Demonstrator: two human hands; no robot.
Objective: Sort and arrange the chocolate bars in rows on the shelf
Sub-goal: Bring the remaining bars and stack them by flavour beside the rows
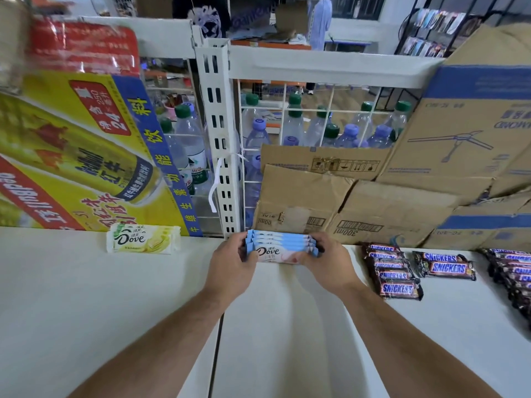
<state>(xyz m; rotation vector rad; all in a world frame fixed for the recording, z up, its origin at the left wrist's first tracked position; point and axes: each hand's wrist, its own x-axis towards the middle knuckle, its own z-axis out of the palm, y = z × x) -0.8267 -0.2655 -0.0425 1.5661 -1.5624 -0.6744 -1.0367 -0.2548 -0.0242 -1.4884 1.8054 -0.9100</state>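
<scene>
Fingers (242,249) of the left hand (230,264) and the right hand (330,262) curl round the two ends of a small stack of blue Dove bars (280,245), held low at the back of the white shelf (129,311), between a yellow Dove bar (143,239) and rows of Snickers bars (395,275).

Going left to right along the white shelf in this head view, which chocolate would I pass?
yellow-green Dove bar → left hand → stack of blue Dove bars → right hand → row of Snickers bars → pair of Snickers bars → Snickers row at the right edge.
</scene>
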